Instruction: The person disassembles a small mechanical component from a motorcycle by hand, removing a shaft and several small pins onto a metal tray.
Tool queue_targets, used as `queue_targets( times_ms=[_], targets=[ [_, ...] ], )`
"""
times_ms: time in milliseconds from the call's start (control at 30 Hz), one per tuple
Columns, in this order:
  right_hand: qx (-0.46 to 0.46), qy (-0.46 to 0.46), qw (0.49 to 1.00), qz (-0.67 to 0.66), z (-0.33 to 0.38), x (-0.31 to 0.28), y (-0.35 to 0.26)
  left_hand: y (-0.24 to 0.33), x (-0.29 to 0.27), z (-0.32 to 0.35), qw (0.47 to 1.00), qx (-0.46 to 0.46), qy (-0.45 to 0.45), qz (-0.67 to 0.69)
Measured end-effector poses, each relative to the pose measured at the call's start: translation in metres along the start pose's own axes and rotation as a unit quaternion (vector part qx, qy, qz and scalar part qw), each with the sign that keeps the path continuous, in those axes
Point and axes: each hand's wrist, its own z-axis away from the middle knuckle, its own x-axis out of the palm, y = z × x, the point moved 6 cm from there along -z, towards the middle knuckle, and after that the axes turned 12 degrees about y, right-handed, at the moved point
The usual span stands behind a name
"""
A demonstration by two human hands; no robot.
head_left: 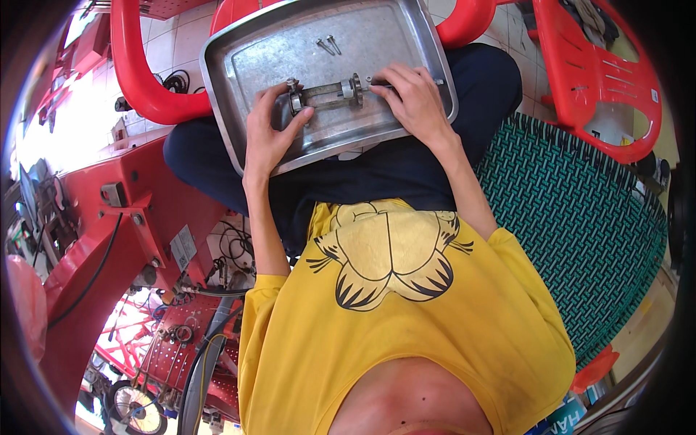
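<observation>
A dented metal tray (239, 72) rests on my lap. Inside it lies a small metal assembly (326, 94), a rod with clamps or collars at each end. My left hand (268, 134) grips the assembly's left end, thumb over it. At the right end my right hand (413, 98) holds a thin tool or pin (377, 84) against the assembly. Two loose screws (328, 46) lie at the tray's far side.
Red plastic chairs (594, 80) stand ahead and to the right. I sit on a green woven seat (580, 217). A red metal machine frame (109, 239) with cables and tools is at my left. Tiled floor (174, 43) shows beyond the tray.
</observation>
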Motion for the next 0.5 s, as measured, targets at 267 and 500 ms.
queue_targets(
  times_ms=[267, 500],
  targets=[
    [0.012, -0.01, 1.0, -0.011, -0.001, 0.003, 0.0, -0.004, -0.004, -0.006, 1.0, -0.007, 0.009, -0.007],
    [0.027, -0.018, 0.999, 0.01, 0.003, 0.005, 0.006, -0.007, -0.002, -0.004, 0.998, -0.049, 0.003, 0.027]
  ],
)
